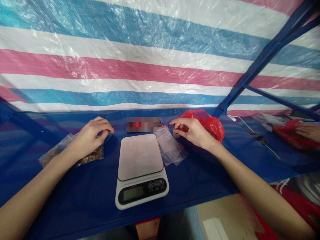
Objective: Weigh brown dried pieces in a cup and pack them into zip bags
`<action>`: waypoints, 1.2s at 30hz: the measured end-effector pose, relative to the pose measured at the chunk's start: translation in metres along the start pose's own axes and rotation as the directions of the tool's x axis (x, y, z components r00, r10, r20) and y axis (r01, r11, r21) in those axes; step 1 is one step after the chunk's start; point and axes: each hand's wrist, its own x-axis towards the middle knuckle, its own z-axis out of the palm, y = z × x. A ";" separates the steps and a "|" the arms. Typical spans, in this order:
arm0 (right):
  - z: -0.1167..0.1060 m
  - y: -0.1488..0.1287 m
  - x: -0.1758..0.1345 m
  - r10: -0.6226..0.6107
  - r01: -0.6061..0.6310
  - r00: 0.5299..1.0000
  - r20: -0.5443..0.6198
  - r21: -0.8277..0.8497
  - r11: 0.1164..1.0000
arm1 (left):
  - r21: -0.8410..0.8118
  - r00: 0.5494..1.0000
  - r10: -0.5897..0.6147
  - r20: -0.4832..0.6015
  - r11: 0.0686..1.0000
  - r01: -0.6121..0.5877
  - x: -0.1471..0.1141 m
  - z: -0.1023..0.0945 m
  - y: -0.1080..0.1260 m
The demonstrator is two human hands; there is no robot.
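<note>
Set on the blue desk point(87, 196), nearer than the left hand point(93, 133) and the right hand point(191, 130) and between them: a white scale point(140, 156), display toward the near edge, apparently reading 0.0. Lying beneath the left wrist: a clear bag of brown pieces point(96, 154), jutting out on both sides of the forearm. Above that bag, left hand loosely curled, thumb and fingers parted, seemingly released. Just left of the right hand and nearer: clear zip bags point(168, 146), overlapping beside the scale. Right hand bent, thumb and fingertips around something small and brownish; cannot tell whether gripped. Just beyond the right hand: a crumpled red bag point(212, 125). Between both hands, beyond the scale: a flat package point(143, 125), blurred out. Well right of the right hand: a co-worker's hand point(308, 131) at another red bag point(285, 131). Rising beyond both hands: a striped sheet point(125, 63).
</note>
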 end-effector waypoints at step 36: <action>-0.063 0.060 -0.022 0.318 -0.238 0.946 0.052 -0.552 0.799 | 0.003 1.000 -0.017 -0.007 1.000 0.018 -0.003 0.001 -0.003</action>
